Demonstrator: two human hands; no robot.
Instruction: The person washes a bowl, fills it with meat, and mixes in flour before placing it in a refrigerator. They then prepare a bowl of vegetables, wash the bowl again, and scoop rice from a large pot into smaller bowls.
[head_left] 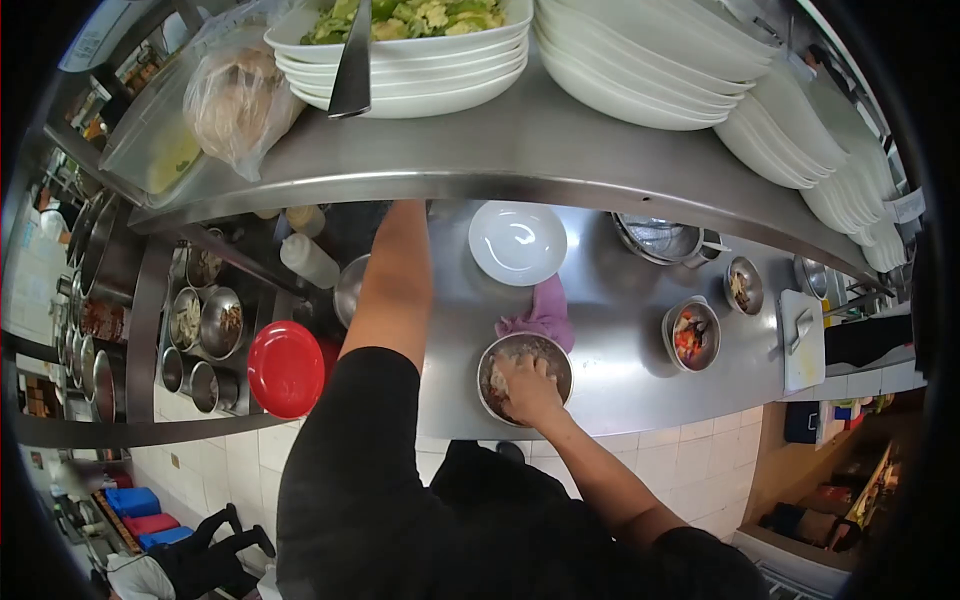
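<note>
Right hand (525, 388): sunk in the metal mixing bowl (524, 377), fingers curled loosely into the pale food inside; it grips nothing solid.
Left hand: out of sight, the left arm (392, 290) reaching up and forward until the steel shelf (520, 150) hides it (whether open or closed, I cannot tell).
Mixing bowl: on the desk (610, 370), close to its near edge, with the pink cloth (541, 315) touching its far rim.
Neighbours: empty white bowl (517, 242) beyond the cloth; small bowl of cut vegetables (692, 335) to the right, well apart; red lid (285, 368) to the left.
Overhead: stacked white plates (640, 60) and a dish of greens (405, 20) on the shelf.
Risk, slip: with only one hand on it, the bowl may skate toward the near edge as the food is worked.
Risk, blind reach: the unseen left hand could knock something beneath the shelf.
Risk, cloth: its edge may drag into the food.
</note>
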